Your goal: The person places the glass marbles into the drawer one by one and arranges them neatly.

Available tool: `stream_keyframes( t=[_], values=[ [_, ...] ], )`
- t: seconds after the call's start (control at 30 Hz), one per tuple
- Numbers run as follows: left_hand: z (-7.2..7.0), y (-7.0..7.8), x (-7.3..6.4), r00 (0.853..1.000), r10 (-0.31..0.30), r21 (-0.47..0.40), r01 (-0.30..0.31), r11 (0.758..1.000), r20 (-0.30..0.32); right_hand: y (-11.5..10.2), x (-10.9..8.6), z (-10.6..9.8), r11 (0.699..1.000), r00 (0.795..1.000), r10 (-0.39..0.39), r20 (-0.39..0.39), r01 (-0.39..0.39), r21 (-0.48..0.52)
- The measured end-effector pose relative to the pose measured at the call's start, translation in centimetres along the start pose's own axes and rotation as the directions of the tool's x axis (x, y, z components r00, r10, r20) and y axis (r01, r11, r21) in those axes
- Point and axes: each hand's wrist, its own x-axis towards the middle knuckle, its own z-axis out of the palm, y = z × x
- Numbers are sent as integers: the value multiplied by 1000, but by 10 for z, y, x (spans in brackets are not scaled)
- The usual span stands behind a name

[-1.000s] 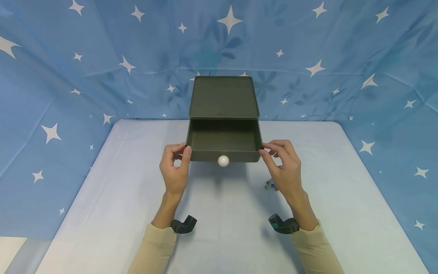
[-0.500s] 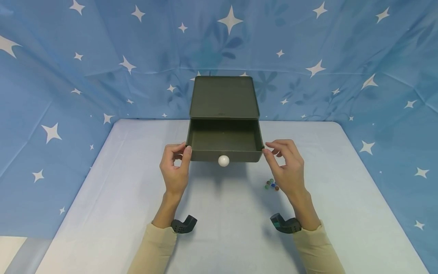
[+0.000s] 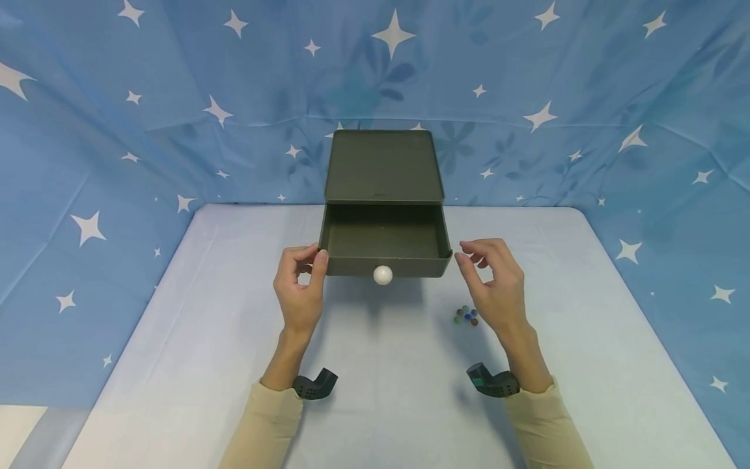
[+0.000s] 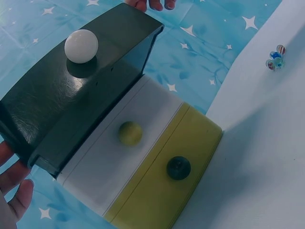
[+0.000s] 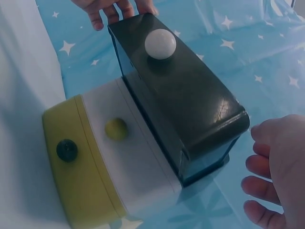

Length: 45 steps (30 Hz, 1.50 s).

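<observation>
The top drawer of a small dark green chest is pulled out, with a round white knob on its front. My left hand pinches the drawer's left front corner between thumb and fingers. Just off the right front corner, my right hand hangs apart from the drawer with fingers loosely bent and nothing in them. In the right wrist view a gap shows between the right hand and the drawer. No items show inside the drawer in the head view.
Below, the chest has a closed white drawer with a yellow knob and a closed yellow drawer with a dark green knob. Several small glass marbles lie on the white table near the right hand. A blue star-patterned cloth hangs behind.
My right hand has let go of the drawer's right corner and moved a little to the right, uncovering more of the marbles. The left hand and the drawer have stayed put.
</observation>
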Motion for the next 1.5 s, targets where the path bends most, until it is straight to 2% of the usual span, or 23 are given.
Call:
stream_keyframes(
  t=[0.2, 0.43, 0.73, 0.83, 1.07, 1.5],
  values=[
    [-1, 1, 0, 1000, -4, 6, 4, 1000, -2, 6, -1, 0, 1000, 1000, 13, 19, -13, -4],
    [-1, 1, 0, 1000, 0, 11, 0, 1000, -5, 13, -4, 0, 998, 996, 50, 79, -48, -29],
    [0, 2, 0, 1000, -2, 13, 2, 1000, 0, 31, -10, 5, 998, 988, 63, 142, -59, -30],
    [1, 8, 2, 1000, -1, 16, 1, 1000, -3, 33, -11, 5, 997, 982, 74, 171, -69, -35],
    [3, 35, 7, 1000, 8, 9, -8, 1000, -2, 37, -15, 4, 996, 977, 88, 195, -80, -49],
    [3, 38, 7, 1000, 2, 14, -2, 1000, 2, 44, -23, 2, 992, 969, 111, 222, -96, -79]
  ],
)
